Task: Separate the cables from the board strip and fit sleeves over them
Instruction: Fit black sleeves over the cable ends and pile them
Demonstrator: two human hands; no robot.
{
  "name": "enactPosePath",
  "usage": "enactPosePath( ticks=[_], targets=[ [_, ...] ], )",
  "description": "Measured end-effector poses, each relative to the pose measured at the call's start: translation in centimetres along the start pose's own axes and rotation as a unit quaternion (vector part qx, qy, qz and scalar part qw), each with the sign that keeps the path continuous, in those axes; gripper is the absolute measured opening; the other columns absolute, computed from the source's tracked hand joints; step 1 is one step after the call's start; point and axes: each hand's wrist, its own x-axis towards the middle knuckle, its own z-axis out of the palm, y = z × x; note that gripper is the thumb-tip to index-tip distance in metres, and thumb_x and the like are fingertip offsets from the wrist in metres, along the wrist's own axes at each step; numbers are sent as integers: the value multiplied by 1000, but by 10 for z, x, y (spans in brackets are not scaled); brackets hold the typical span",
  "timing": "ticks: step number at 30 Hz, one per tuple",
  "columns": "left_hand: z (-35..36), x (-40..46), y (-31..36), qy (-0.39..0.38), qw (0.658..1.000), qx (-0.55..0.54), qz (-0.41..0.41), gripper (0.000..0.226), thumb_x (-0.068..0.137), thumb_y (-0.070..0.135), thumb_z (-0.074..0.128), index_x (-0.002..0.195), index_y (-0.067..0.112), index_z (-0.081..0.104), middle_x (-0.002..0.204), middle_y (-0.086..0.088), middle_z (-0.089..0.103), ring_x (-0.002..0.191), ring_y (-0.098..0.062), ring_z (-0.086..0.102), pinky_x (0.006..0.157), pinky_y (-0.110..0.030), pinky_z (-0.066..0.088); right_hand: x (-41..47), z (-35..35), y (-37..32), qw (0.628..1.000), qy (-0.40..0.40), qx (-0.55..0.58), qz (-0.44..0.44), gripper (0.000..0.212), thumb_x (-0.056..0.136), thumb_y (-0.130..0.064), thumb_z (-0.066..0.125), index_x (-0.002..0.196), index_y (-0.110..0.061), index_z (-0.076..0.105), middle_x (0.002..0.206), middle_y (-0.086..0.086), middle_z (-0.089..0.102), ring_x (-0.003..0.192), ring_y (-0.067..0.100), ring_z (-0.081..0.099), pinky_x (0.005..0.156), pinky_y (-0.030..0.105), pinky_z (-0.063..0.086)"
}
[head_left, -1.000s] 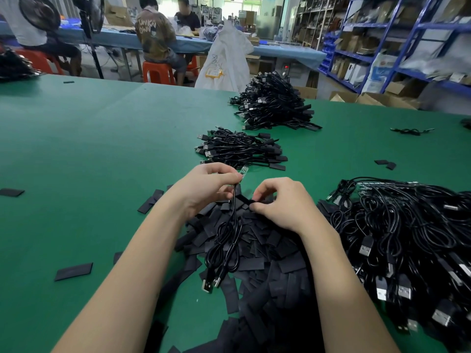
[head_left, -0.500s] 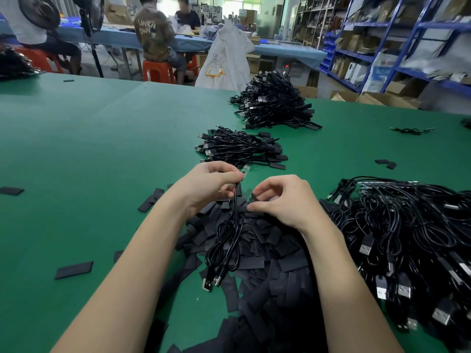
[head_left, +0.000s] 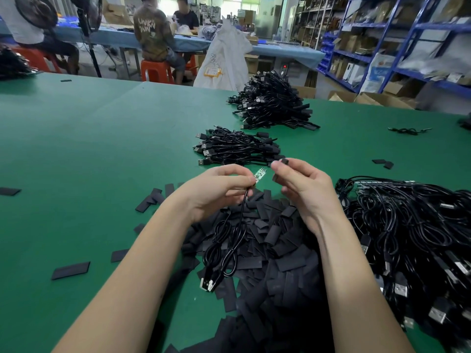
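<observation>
My left hand pinches the cable behind its board; my right hand pinches 1 sleeve, likely next threaded over that board

The work surface was a table covered in green matting. A heap of flat black sleeves lay at its near centre, with loose pieces scattered to the left. A large tangle of black cables occupied the near right. Further back lay a small bundle of cables, and beyond it a larger cable pile. Two stray sleeves and a single cable lay at the right.
</observation>
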Motion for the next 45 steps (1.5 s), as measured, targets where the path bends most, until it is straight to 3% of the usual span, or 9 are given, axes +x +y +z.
enactPosePath(
  ticks=[6,18,27,30,33,37,45],
  targets=[
    [12,0,0,-48,996,-70,-30,9,94,6,64,90,13,68,77,0,71,65,-6,66,60,-15,54,-2,7,-2,986,-21,166,15,9,64,-16,83,71,-19,80,83,0,75,74,8,68,61,15,52],
    [14,1,0,-54,990,-119,-44,5,83,9,71,83,13,75,79,-2,72,65,-8,66,61,-16,56,-3,11,-3,984,-22,177,1,27,65,-13,81,91,-12,72,83,0,75,73,8,70,69,15,55],
    [7,-2,1,-110,992,-53,-13,3,80,15,76,80,18,76,78,2,69,65,-4,62,69,-14,53,-5,3,-6,976,-90,184,77,22,70,-18,78,91,-12,70,82,-2,74,70,3,68,62,12,54],
    [7,-2,1,-93,993,-70,-10,8,78,15,73,87,14,72,74,4,68,63,-3,62,69,-14,53,-4,6,-5,983,-102,145,57,25,68,-16,80,91,-13,71,85,-1,74,75,6,70,68,14,55],
    [8,-2,1,-78,996,-53,6,5,90,10,65,95,11,65,67,7,67,61,-2,62,71,-15,52,-4,9,-2,986,-98,128,44,28,67,-15,81,93,-12,70,85,1,75,76,9,71,70,15,55],
    [7,-3,2,-24,998,-38,39,16,86,12,72,100,10,64,83,-4,69,72,-14,66,74,-21,56,-2,13,1,984,-52,165,42,26,64,-14,83,87,-12,72,84,2,76,75,9,72,70,16,56],
    [6,-2,3,55,964,179,187,11,86,4,77,90,11,70,80,-3,73,71,-11,69,72,-18,53,1,12,4,978,1,205,48,26,72,-11,83,96,-8,73,91,3,77,83,8,74,73,17,57]
  ],
)
